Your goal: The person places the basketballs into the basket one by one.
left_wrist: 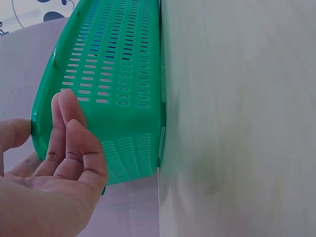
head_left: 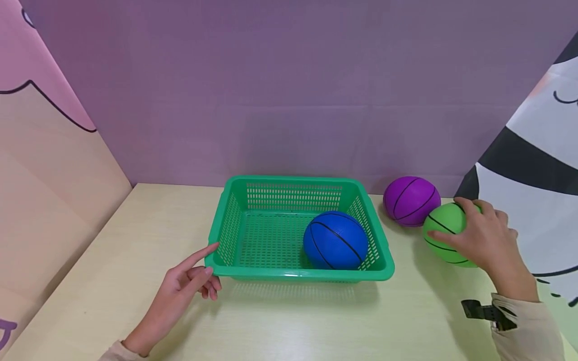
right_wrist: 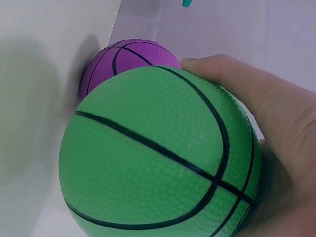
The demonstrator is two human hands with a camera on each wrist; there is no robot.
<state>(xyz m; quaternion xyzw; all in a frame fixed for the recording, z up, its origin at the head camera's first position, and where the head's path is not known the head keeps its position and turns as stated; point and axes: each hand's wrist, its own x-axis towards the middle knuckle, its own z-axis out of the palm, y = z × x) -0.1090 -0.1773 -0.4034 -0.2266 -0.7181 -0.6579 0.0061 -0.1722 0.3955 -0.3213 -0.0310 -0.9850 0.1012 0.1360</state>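
Note:
My right hand (head_left: 487, 238) grips a small green basketball (head_left: 444, 223) at the right, fingers over its far side and thumb across its near side. In the right wrist view the green ball fills most of the picture; whether it touches the table cannot be told. A purple basketball (head_left: 411, 200) sits just behind and left of it. Mid-table stands a green perforated plastic basket (head_left: 298, 274), with a blue basketball (head_left: 336, 240) inside at its right end. My left hand (head_left: 182, 286) holds the basket's near left corner, index finger and thumb on the rim, other fingers curled beneath it (left_wrist: 74, 148).
The pale wooden table (head_left: 289, 321) ends at a purple backdrop (head_left: 289, 100) behind the basket. Printed cartoon panels flank it, a pink and beige one (head_left: 49, 165) on the left and a black and white one (head_left: 533, 165) close to the right hand.

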